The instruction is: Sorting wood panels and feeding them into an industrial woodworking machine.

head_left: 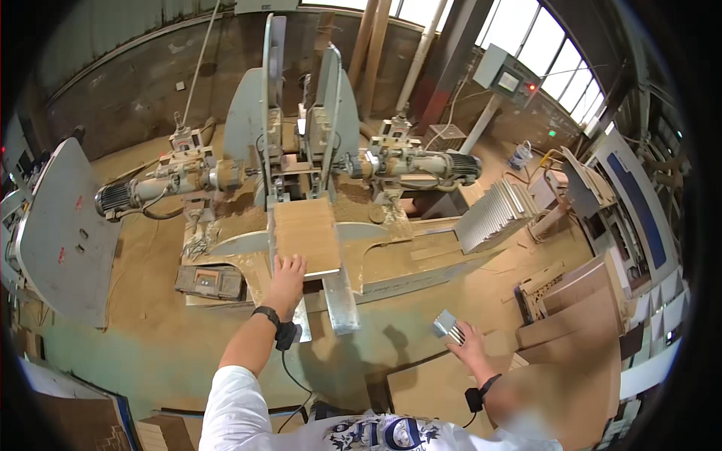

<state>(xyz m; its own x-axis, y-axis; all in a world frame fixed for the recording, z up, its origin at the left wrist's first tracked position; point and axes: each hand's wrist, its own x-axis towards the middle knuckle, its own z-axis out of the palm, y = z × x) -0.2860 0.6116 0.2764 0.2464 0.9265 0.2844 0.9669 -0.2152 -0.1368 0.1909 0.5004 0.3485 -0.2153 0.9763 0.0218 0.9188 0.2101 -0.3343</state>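
A rectangular wood-grain board (306, 229) lies on the twin metal rails of a machine. My left hand (288, 279) grips its near left corner, with the fingertips on top and the thumb hidden. Out to the right, over the floor, my right hand (470, 347) is closed around the side of a small stack of pale grey strips (448, 326). Light and dark bands show along the stack's side. Beyond the board stand the machine's tall upright plates (331, 113).
Motor units flank the machine, on the left (154, 188) and on the right (421, 165). A leaning row of panels (496, 216) stands on the right bench. Brown sheets (571, 331) lie at the lower right. A control box (505, 79) hangs at the back right. A large grey plate (68, 233) rises at left.
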